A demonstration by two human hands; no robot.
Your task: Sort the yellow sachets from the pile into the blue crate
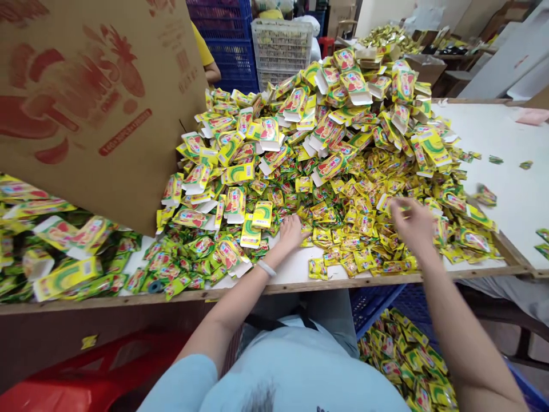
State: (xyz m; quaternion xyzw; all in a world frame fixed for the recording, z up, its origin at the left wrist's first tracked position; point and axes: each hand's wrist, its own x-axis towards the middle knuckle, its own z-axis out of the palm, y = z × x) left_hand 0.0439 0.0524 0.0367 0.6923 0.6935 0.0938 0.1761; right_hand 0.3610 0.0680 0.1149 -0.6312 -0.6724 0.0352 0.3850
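My left hand, with a pale band on the wrist, rests at the near edge of a heap of small candy sachets. Its thumb is apart from the fingers, and the fingertips touch the green and yellow sachets. Over the right part of the heap is my right hand, blurred, with bent fingers; whether anything is between them I cannot make out. Small yellow printed cartons, many with white flaps sticking out, are piled behind and left of the sachets. Two yellow cartons lie beside my left hand.
A large brown cardboard box stands at the left on the white table, which has a wooden edge. Below right, a blue crate holds yellow cartons. A red stool is low left. Beyond the box shows another person's arm.
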